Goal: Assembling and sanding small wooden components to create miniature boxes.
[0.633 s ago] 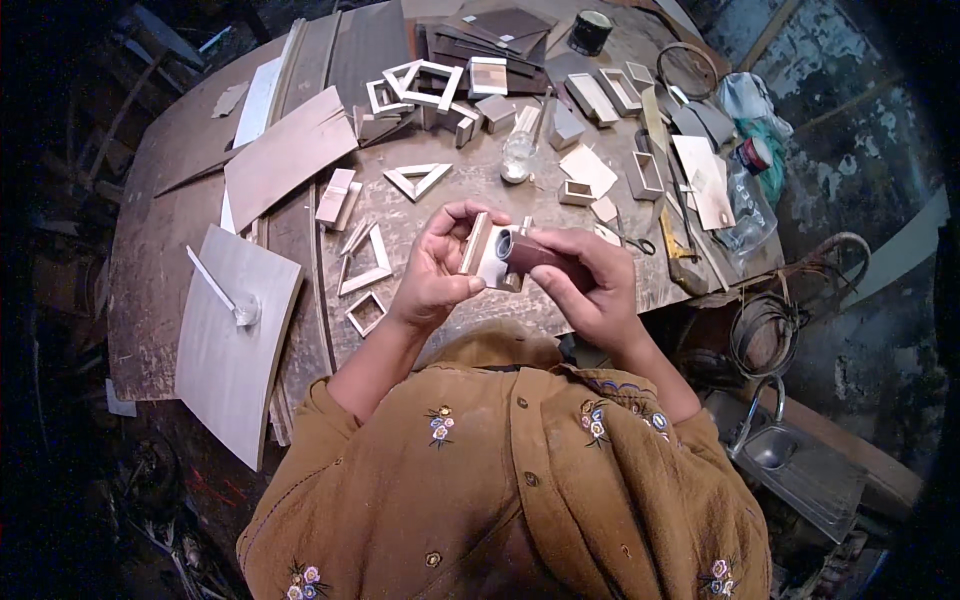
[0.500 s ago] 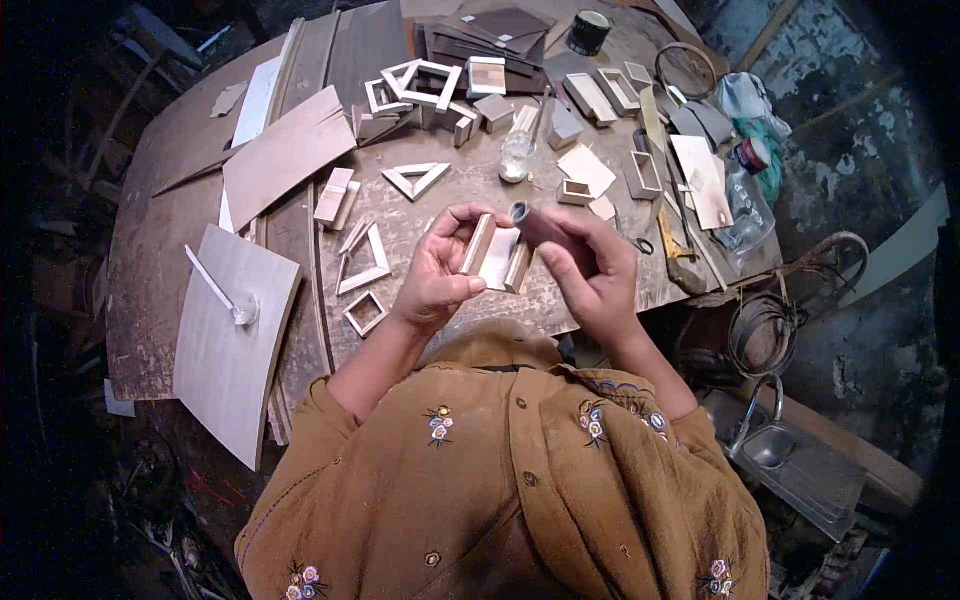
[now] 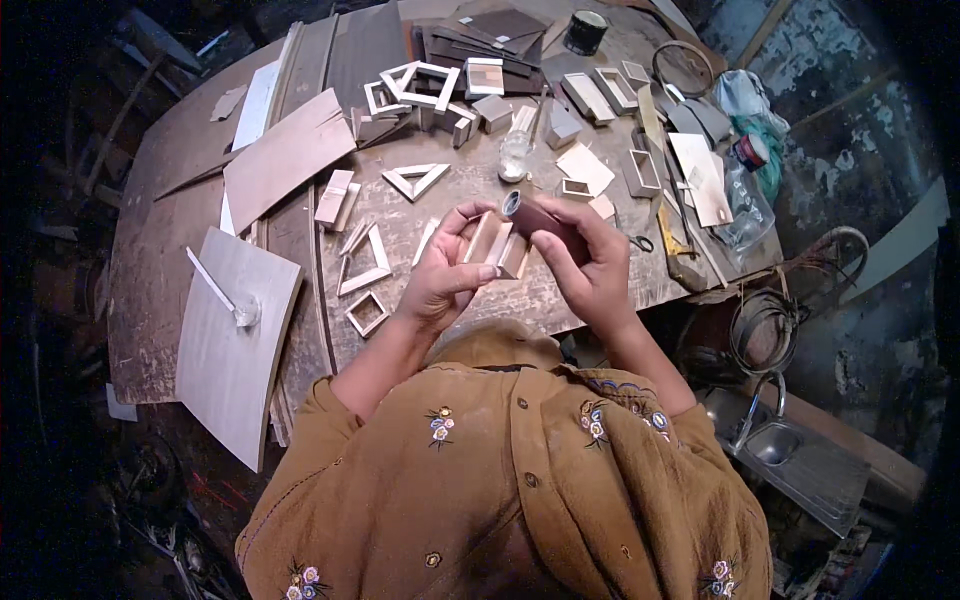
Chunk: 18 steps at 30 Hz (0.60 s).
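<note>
My left hand (image 3: 440, 280) is closed round a small wooden box (image 3: 486, 243) with pale and brown sides, its thumb pressed on the near end. The box is tilted in front of my chest, above the table's near edge. In my right hand (image 3: 595, 270) is a dark brown roll of sandpaper (image 3: 532, 213), gripped between thumb and fingers. The roll's hollow end points up and left, and its body lies against or just over the box's right side; contact is partly hidden by my fingers. Beside my left hand lie a triangular wooden frame (image 3: 377, 272) and a small square frame (image 3: 367, 314).
On the worktable (image 3: 160, 310) stand several small wooden boxes and frames. A glue jar (image 3: 514, 160) is beyond my hands. A large pale board (image 3: 235, 350) overhangs the left side. Scissors (image 3: 640, 243) and a yellow-and-black saw (image 3: 680, 255) lie at the right.
The wooden box has turned in my left hand, so its inner faces show differently. My right hand and the sandpaper roll have shifted slightly left.
</note>
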Available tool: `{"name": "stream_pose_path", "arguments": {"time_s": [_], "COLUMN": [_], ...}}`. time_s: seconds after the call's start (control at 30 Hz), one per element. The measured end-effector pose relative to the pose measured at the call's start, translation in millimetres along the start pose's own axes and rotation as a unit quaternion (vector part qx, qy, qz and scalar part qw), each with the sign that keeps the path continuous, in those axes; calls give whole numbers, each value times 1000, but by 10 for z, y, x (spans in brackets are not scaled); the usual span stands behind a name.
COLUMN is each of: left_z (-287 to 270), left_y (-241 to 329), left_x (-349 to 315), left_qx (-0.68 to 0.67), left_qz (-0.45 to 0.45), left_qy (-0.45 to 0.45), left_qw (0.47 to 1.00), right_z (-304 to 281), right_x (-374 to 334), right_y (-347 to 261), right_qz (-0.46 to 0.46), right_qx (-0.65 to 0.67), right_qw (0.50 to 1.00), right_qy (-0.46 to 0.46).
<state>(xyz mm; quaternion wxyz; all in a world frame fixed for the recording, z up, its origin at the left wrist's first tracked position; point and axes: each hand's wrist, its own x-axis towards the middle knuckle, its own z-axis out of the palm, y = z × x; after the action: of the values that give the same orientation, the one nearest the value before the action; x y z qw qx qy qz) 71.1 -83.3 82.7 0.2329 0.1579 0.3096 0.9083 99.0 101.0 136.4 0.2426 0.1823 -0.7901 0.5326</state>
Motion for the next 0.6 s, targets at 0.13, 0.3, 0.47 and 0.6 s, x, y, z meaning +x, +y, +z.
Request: {"name": "stream_pose_path", "arguments": {"time_s": [0.13,0.3,0.47,0.6], "left_z": [-17,14,65,7], "left_y": [-93,-125,-92,-118], "left_x": [-1,-22,-18,10], "left_qx": [66,291,348,357], "left_qz": [-26,-10,-11,-47], "left_qy": [-5,-33,-1,-6], "left_qw": [997,956,938,933], "right_z": [39,127,114,109], "right_x": [-11,-41,-74,-100], "right_y": [-40,8,84,138], "right_qz": [89,43,78,146], "right_qx": [57,22,43,89], "right_qw": [994,998,995,984], "right_qy": [-25,-44,-52,-43]}}
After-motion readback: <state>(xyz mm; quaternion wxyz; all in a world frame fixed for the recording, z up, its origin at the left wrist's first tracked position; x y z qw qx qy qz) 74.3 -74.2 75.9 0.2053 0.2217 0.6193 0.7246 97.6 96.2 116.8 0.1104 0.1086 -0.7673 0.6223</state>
